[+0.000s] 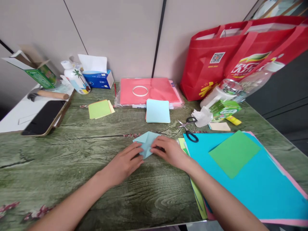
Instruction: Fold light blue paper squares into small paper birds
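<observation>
Pinching the folded light blue paper [148, 146] at its right side, the right hand [170, 150] has thumb and fingers drawn together; the left hand [124, 163] lays bent fingers on the left edge, and whether it grips or only presses I cannot tell. Thin, creased and angular, with a triangular flap, the paper lies mid-desk [72, 157] on green wood grain. Beyond sits a squarish pale-blue stack [158, 112]; black-handled scissors [186, 124] touch large flat coloured sheets [240, 195], which the right forearm partly covers.
</observation>
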A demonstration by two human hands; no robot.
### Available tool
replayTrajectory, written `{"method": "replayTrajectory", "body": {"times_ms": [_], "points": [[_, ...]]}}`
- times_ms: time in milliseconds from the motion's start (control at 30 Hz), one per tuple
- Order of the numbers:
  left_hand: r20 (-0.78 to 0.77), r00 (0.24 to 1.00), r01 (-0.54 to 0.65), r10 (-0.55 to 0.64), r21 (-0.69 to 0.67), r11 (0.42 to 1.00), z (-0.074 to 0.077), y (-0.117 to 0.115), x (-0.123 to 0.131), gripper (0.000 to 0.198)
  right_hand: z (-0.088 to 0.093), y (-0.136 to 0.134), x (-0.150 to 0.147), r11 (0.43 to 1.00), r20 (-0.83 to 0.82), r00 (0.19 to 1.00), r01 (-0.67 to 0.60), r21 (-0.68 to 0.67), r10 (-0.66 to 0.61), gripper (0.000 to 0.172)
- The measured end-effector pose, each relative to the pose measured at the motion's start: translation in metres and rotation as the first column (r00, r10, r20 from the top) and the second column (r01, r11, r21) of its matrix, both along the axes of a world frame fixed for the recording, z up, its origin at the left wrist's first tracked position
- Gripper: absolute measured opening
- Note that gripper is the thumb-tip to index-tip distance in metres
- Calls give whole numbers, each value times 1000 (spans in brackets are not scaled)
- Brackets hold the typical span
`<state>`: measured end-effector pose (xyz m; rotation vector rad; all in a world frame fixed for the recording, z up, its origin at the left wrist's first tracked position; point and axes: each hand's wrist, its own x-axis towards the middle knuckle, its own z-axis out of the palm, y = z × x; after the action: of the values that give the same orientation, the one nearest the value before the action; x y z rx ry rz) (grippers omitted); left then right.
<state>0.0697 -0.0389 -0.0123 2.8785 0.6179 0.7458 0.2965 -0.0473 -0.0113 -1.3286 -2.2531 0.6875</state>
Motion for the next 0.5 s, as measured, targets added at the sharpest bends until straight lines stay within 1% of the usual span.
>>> {"method": "replayTrajectory", "body": {"times_ms": [133,233,367,500], "points": [[13,1000,-4,4,6,1000,3,0,2,13,-3,-2,-8,994,38,994,105,7,-105,9],[6,1000,-1,1,9,1000,3,0,1,17,-4,-2,-12,986,60,984,165,9,-166,6],[-61,998,9,-9,-3,1000,2,1,-1,20,-6,-2,-15,974,50,972,227,18,-228,8],[-89,996,0,-2,-23,1000,2,1,0,19,-7,-3,-17,968,36,968,246,42,-248,6]]}}
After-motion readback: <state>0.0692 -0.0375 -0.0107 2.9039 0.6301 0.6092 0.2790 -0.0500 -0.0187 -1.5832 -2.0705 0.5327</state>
